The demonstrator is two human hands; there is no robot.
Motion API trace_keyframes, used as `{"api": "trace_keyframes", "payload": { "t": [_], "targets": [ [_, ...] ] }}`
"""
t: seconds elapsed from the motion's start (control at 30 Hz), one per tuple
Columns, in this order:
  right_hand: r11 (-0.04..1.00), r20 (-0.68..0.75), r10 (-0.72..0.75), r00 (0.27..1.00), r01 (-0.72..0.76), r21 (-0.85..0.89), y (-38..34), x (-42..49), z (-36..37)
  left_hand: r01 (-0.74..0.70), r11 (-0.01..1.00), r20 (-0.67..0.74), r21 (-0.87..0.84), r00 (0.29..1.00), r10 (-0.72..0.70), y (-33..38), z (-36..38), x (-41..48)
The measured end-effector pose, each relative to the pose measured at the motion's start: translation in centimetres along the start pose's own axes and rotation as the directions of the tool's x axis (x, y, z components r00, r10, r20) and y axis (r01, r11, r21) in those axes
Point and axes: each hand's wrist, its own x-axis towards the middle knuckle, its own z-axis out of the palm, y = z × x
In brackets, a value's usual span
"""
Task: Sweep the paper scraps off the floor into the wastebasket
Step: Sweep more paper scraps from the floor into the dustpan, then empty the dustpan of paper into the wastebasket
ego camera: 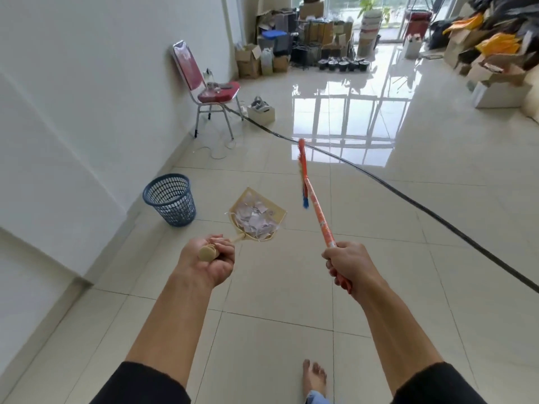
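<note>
My left hand grips the handle of a cream dustpan, held above the floor. A heap of white paper scraps lies in the pan. My right hand grips the orange handle of a broom, whose head is raised off the floor and points away from me. A blue mesh wastebasket stands by the white wall, to the left of the dustpan and a little beyond it; some paper shows inside it.
A black cable runs diagonally across the glossy tiled floor. A red chair stands against the left wall with a small box beside it. Cardboard boxes and clutter fill the far end and right side. My bare foot is below.
</note>
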Motion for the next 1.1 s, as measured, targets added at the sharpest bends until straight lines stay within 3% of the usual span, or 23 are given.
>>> {"api": "trace_keyframes", "payload": {
  "t": [0.43,0.77,1.1],
  "targets": [
    [0.984,0.272,-0.044,0.961,0.089,-0.157,-15.1,16.1,4.6,-0.251,0.944,-0.068,-0.215,0.968,0.242,8.8,11.0,7.4],
    [0.965,0.316,-0.03,0.948,0.11,-0.238,-22.5,25.1,11.9,-0.338,0.885,-0.092,-0.32,0.941,0.327,19.5,14.5,13.3],
    [0.97,0.342,0.012,0.94,0.073,-0.234,-30.5,33.9,24.5,-0.385,0.866,-0.151,-0.318,0.923,0.355,34.8,17.4,20.9]
  ]
}}
